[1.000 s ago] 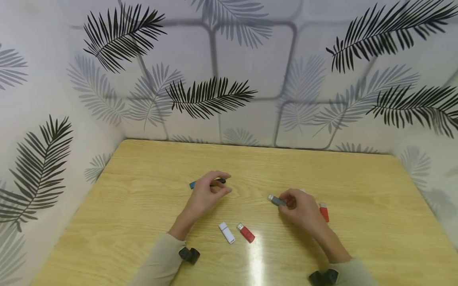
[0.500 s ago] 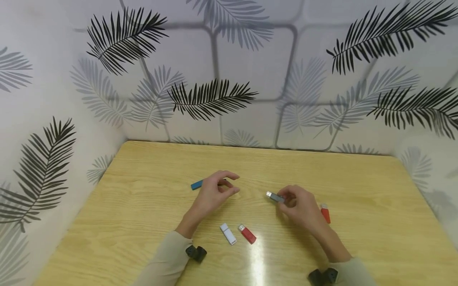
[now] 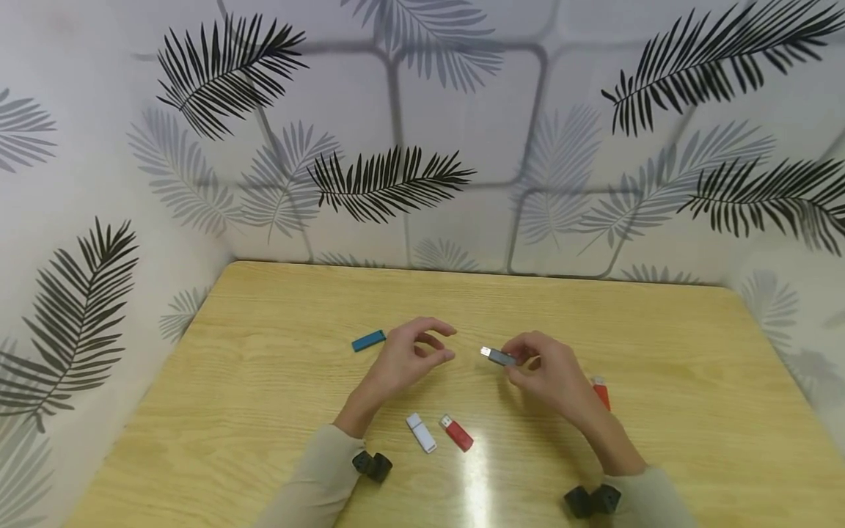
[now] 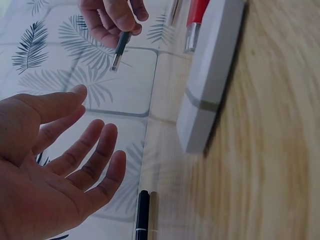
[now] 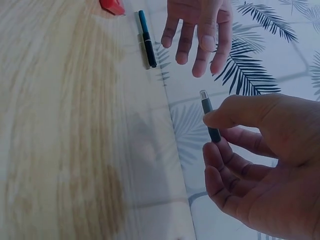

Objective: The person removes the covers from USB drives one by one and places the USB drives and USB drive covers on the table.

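Observation:
My right hand pinches a grey USB stick between thumb and fingertips, its metal plug pointing left toward the other hand. In the right wrist view, the stick is held up, with the thumb pressed on its side. Facing it across a small gap is my left hand, which holds nothing; its thumb and fingers are spread apart in the left wrist view. A blue USB stick lies just behind the left hand, which hides its black end in the head view.
On the wooden table a white USB stick and a red USB stick lie in front, between the forearms. A brighter red USB stick is partly covered by the right wrist. A leaf-patterned wall stands behind the table.
Both hands have come closer together: the left moved right, and the right lifted the grey USB stick slightly up and to the left. More of the blue USB stick shows.

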Demonstrator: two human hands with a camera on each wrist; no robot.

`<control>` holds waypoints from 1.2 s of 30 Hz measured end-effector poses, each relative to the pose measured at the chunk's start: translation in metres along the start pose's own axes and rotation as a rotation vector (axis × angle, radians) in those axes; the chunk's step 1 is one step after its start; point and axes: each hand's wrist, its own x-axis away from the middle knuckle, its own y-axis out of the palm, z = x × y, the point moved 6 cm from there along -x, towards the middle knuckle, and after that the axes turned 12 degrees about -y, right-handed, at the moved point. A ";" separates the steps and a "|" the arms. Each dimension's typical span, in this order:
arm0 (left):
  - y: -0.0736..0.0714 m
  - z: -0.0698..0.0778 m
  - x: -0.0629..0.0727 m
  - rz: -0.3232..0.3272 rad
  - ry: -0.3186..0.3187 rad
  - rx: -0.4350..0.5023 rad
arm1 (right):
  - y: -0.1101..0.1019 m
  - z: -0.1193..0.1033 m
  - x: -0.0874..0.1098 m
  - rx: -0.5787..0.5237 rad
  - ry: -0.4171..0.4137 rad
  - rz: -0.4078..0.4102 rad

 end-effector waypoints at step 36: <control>0.014 0.015 -0.019 -0.094 0.093 0.171 | -0.006 -0.029 -0.030 -0.145 -0.160 -0.003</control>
